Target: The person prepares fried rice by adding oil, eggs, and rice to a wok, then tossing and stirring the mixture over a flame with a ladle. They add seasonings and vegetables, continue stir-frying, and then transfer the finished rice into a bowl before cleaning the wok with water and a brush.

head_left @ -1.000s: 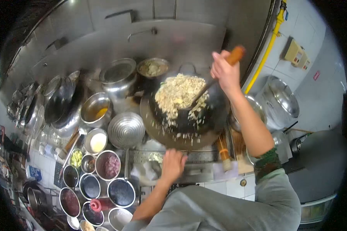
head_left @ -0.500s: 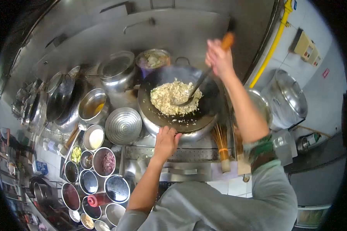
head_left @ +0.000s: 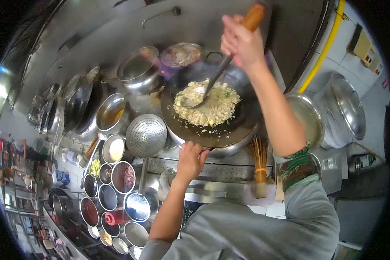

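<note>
A large dark wok [head_left: 242, 97] stands on the stove with fried rice [head_left: 212, 115] in it, flecked with green bits. My right hand [head_left: 243, 45] is closed around a long-handled ladle [head_left: 216, 78], its wooden grip end pointing up past the fist. The ladle's bowl lies in the left part of the rice. At the wok's near edge, my left hand [head_left: 190, 162] is closed on the wok's near handle, which its fingers mostly hide.
Left of the wok are a perforated strainer [head_left: 146, 135], a pot of oily liquid [head_left: 110, 115] and several ingredient containers [head_left: 123, 177]. A bamboo brush [head_left: 260, 171] stands at the right. Lidded pots [head_left: 136, 67] sit behind; a steel basin [head_left: 305, 117] is beyond my right arm.
The ladle's bowl has moved left through the rice, and my right hand has turned with it. The rice is more spread out. My left hand stays at the wok's edge; the view has shifted slightly.
</note>
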The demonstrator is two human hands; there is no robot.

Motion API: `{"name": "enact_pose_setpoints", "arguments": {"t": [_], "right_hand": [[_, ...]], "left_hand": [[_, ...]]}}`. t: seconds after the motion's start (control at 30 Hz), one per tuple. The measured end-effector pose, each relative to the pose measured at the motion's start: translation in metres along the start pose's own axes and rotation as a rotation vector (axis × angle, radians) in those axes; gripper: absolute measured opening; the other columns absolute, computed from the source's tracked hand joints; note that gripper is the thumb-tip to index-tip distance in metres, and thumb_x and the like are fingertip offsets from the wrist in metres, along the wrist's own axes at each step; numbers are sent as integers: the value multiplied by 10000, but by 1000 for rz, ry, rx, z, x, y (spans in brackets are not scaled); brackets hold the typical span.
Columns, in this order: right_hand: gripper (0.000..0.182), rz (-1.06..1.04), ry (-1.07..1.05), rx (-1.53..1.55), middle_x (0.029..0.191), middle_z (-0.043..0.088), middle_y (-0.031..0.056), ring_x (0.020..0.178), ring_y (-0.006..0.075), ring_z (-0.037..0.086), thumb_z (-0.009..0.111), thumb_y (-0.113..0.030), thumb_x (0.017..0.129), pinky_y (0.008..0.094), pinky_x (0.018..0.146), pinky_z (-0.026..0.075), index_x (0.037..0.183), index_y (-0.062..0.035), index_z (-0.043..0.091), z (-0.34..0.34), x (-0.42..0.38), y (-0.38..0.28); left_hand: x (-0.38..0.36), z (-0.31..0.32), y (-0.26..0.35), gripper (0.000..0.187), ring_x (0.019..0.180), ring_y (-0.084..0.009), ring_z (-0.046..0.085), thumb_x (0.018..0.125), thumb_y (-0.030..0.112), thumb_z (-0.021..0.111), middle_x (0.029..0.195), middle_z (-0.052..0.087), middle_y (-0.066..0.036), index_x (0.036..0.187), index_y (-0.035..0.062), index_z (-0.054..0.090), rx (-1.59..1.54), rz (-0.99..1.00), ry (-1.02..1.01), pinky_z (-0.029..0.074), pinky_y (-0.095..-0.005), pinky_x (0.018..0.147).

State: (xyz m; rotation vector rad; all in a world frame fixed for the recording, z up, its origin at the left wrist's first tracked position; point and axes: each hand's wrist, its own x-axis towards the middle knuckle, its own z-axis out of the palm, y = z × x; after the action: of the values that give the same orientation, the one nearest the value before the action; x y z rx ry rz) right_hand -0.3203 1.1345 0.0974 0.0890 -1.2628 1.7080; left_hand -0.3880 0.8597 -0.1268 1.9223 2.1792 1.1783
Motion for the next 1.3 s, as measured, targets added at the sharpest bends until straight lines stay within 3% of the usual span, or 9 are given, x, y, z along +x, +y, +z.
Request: {"name": "enact_pose_setpoints", "arguments": {"t": [0.03, 0.13, 0.37, 0.47, 0.67, 0.83, 1.0, 1.13, 1.3], "right_hand": [[344, 11, 116, -8, 515, 400, -43, 373, 77, 348, 738, -207, 872, 266, 371, 255, 726, -143, 434, 8, -10, 17], [358, 127, -119, -75, 504, 401, -41, 374, 81, 360, 733, -195, 873, 270, 370, 262, 671, -133, 444, 5, 7, 34], [377, 29, -5, -140, 499, 329, -76, 382, 65, 295, 663, -185, 930, 260, 389, 228, 675, -170, 385, 16, 15, 16], [363, 172, 31, -111, 502, 315, -77, 390, 68, 283, 660, -185, 927, 268, 399, 237, 684, -168, 391, 5, 16, 36], [211, 317, 284, -289, 517, 284, -76, 411, 70, 265, 600, -179, 945, 272, 402, 260, 778, -112, 490, 55, 7, -62], [223, 81, 444, -664, 512, 320, -63, 385, 86, 314, 642, -154, 918, 280, 375, 281, 765, -105, 487, 58, -23, -20], [279, -67, 419, -332, 524, 335, -54, 382, 84, 328, 694, -175, 890, 286, 376, 276, 805, -148, 430, 62, -59, -59], [289, -9, 447, -376, 539, 340, -49, 399, 83, 311, 686, -177, 892, 287, 407, 278, 774, -160, 422, 78, -53, -49], [316, -82, 461, -540, 518, 339, -44, 376, 88, 317, 682, -133, 896, 285, 383, 290, 737, -143, 410, 99, -58, 11]], "left_hand": [[1, -1, 1, 159, 832, -385, 495, 839, 115, 715, 875, 525, -167, 861, 28, 583, 4, -8, -5, 403, -460, 733], [1, -2, 4, 158, 836, -383, 504, 839, 125, 715, 877, 530, -160, 865, 34, 588, 27, -13, -28, 406, -465, 731], [-1, -3, -2, 147, 840, -375, 525, 838, 130, 711, 879, 548, -147, 869, 41, 598, 16, 19, -6, 417, -464, 724], [2, -2, -5, 149, 844, -376, 525, 851, 137, 703, 875, 552, -156, 870, 31, 600, -7, 33, -6, 423, -464, 737], [-19, -47, 40, 149, 846, -388, 507, 856, 135, 693, 873, 538, -159, 856, 25, 592, -47, 81, 28, 420, -469, 734], [-29, -28, 30, 166, 850, -390, 499, 867, 149, 686, 882, 527, -164, 848, 38, 564, -30, 67, 65, 412, -482, 712], [-110, -34, 21, 206, 818, -386, 502, 840, 179, 713, 816, 515, -166, 810, 43, 562, -129, 114, -22, 409, -488, 708], [-32, -86, 48, 160, 826, -349, 496, 839, 126, 720, 861, 537, -160, 856, 26, 595, -128, 122, 116, 401, -437, 729], [-49, -25, -5, 189, 866, -376, 509, 856, 170, 704, 878, 537, -171, 856, 21, 589, -75, 7, 50, 411, -466, 738]]}}
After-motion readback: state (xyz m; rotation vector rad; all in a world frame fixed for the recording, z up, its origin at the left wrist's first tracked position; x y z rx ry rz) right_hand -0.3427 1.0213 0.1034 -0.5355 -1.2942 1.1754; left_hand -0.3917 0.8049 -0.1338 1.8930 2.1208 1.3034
